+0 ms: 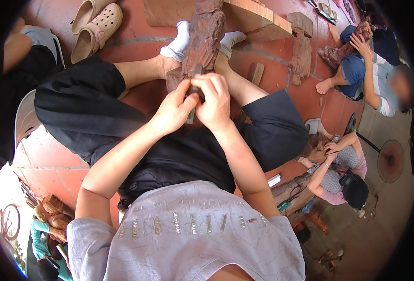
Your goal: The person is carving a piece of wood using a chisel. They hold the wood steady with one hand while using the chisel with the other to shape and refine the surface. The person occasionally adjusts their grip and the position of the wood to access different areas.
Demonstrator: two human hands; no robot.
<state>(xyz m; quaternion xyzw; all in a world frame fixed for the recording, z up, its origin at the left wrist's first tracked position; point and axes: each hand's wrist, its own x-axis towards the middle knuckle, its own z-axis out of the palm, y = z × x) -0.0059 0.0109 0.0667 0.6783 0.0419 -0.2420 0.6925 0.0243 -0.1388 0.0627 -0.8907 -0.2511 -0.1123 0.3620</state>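
Left hand (172, 110): your fingers are curled closed around a slim tool (191, 116).
Right hand (215, 100): yours too is closed on that tool, just beside the left.
Tool: probably metal, though your fingers hide most of it; one end sticks out toward your lap.
Carved wood (204, 37): between your white socks (177, 43), its near end at your hands.
Block edges: the wooden block (251, 18) juts out right, beyond your right foot.
Tile floor (139, 51): bare red space lies between your left shin and the clogs (105, 25).
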